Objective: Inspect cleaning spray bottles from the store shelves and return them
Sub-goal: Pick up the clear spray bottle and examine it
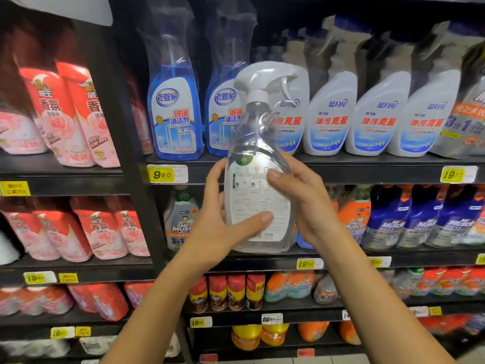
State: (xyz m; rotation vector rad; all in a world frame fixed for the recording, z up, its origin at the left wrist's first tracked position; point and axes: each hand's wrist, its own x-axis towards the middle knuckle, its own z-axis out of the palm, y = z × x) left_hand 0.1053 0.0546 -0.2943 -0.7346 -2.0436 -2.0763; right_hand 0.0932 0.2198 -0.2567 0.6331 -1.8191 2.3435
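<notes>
Dark store shelves (367,177) fill the view, with yellow price tags (166,174) along their front edges. At far left stand rows of red and pink pouches (76,114), and beside them on the upper shelf two blue glass-cleaner bottles (174,116). In front of the middle shelves, the left hand (220,227) grips the lower body of a clear spray bottle (258,200), its thumb lying across the printed back label. The bottle is upright, held off the shelves, its white trigger head at the top and its label turned toward the camera. The right hand (307,206) clasps the bottle's other side, thumb pressed near the top of the label. Further right a row of white spray bottles (330,122) lines the upper shelf. The step in hand looks like the inspection itself, reading the back label. Next would come the return: the bottle's own slot is probably hidden behind it and the hands, so it must be found, then the bottle set in upright without knocking its neighbours.
</notes>
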